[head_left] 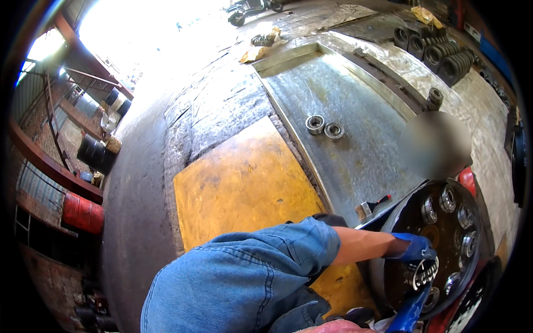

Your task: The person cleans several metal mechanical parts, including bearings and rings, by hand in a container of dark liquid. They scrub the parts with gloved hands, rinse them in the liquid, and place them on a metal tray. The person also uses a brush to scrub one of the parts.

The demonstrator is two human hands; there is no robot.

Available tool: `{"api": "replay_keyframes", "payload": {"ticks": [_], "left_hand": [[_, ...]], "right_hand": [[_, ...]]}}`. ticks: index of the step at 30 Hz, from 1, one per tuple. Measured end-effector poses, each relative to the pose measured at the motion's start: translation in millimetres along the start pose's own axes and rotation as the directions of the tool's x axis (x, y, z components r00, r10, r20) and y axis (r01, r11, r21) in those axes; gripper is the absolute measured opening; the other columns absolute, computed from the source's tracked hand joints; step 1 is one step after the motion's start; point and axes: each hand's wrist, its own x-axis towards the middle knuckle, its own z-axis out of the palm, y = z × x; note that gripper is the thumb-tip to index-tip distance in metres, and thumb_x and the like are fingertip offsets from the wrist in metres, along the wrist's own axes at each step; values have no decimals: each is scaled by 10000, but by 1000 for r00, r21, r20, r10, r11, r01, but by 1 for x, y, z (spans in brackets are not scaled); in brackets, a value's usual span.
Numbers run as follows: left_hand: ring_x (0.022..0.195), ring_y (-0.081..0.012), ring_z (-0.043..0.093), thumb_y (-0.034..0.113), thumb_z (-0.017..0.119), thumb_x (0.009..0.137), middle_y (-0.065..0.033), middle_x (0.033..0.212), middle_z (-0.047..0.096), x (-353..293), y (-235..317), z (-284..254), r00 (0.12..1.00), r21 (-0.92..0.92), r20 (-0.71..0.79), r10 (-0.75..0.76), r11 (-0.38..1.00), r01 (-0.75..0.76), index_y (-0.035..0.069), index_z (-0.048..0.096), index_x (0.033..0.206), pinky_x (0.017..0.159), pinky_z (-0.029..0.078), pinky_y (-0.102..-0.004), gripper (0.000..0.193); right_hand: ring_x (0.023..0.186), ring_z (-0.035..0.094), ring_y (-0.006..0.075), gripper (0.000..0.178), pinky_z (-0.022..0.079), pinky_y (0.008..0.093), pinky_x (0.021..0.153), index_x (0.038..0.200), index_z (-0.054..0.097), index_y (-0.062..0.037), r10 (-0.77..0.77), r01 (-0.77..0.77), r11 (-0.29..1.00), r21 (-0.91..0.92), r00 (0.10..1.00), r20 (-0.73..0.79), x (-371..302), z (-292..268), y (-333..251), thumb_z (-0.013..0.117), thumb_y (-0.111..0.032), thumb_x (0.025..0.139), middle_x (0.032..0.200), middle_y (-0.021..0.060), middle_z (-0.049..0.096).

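Along the left edge, a red drum [83, 213] lies on its side below a black drum [95, 152]. Rightward, a yellow sheet [244, 183] covers part of the floor, and beside it stretches a shallow metal tray [363, 166], where two bearings [324, 127] sit side by side and a paintbrush [372, 206] rests near the close end. From the lower left, a denim sleeve [300, 247] leads to a bare forearm and the left hand [415, 247], in a blue glove. Its fingers curl over the upper end of a roller bearing [426, 272], seemingly pinching the rim. Coming up from the bottom edge, the right hand [417, 299], also gloved in blue, meets the ring's lower end; its fingers are largely hidden, so I cannot tell whether they pinch or merely steady it. The held bearing thus lies between both hands, just below the left fingers and above the right, tilted with its long outline running from upper right to lower left; neither hand is clearly nearer. Beneath is a dark round tub [378, 280], with more bearings [469, 244] spaced mainly along its right side, apart from the held one.
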Motion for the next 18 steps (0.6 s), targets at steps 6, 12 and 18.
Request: {"api": "replay_keyframes", "payload": {"ticks": [6,12,18], "left_hand": [[808,-218,652,272,503,1022,-163,888,691,19,-24,39,986,-77,-166,5,997,-18,21,693,1041,720,491,-437,316],[943,-305,643,215,589,943,-180,984,673,65,-41,70,950,-378,-250,185,885,-272,60,640,1124,787,510,-417,244],[782,-288,671,164,637,923,-162,880,682,43,-35,65,984,-687,-93,149,706,-172,43,688,981,738,530,-462,144]], "right_hand": [[750,612,109,320,518,253,753,1095,672,-46,-26,25,999,32,998,55,-5,-18,11,640,-346,989,845,10,663],[759,612,106,323,520,252,767,1100,674,-46,-10,2,997,72,994,110,-54,-66,48,642,-348,988,856,9,665],[767,613,104,326,521,251,781,1104,676,-46,-18,14,998,59,997,75,-74,-93,62,644,-349,988,867,8,667]]}}
